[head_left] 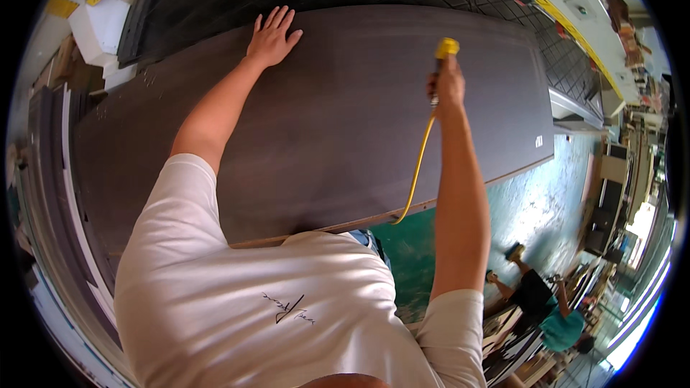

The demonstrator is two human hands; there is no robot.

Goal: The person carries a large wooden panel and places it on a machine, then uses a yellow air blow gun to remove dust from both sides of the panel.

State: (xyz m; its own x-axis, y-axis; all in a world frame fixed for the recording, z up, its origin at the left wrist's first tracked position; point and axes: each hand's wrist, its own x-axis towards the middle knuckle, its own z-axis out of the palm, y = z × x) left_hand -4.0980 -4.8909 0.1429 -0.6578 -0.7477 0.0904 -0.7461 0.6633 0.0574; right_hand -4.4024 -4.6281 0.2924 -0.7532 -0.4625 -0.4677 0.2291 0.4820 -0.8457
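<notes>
Right now the yellow-tipped air-blow nozzle w/ its thin yellow coiled hose [445, 48] is being held out over the far-right part of the big dark brown wood-grain board [345, 122], tip pointing away from the person. The right hand [449, 86] is wrapping fully closed round the nozzle's grip, fingers curled tight, arm reaching straight out. The hose is trailing back along the forearm, dropping over the board's near pale edge approx. at the middle.

The left hand [272, 37] is lying flat on the board's far-left area, palm down, fingers spread wide, gripping nothing, just pressing on the surface near the far edge.

The board is sitting on a black gridded machine bed [503, 0] that is showing beyond its far and right edges. The person's white short-sleeved T-shirt [273, 302] is filling the lower part of the view. A green painted floor [532, 208] is showing to the right of the board. Further off, lower right, another person in a teal top [564, 327] is bending down, well apart from the board. White foam blocks [100, 25] are sitting at upper left, beside the bed.
</notes>
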